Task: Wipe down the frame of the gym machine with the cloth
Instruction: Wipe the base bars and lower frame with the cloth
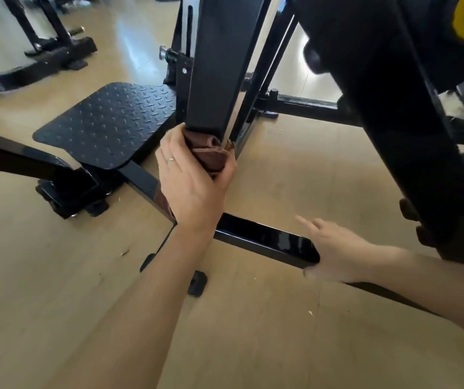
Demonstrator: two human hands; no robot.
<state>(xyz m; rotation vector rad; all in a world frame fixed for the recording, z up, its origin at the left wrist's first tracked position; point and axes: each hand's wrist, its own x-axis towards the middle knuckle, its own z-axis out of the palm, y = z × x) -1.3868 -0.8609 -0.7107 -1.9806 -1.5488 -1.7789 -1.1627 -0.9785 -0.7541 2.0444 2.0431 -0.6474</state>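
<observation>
1. I see the upright post [219, 66]: glossy black square steel tubing, standing on a tan wood-look floor [295, 169].
2. Left of the post lies a black diamond-tread footplate [107, 122].
3. My left hand [194, 178] grips a folded brown cloth [211, 157], soft and creased, pressed against the post's foot.
4. My right hand [334, 251], blurred, fingers spread, rests on the shiny base bar [264, 240] nearer me than the post.
</observation>
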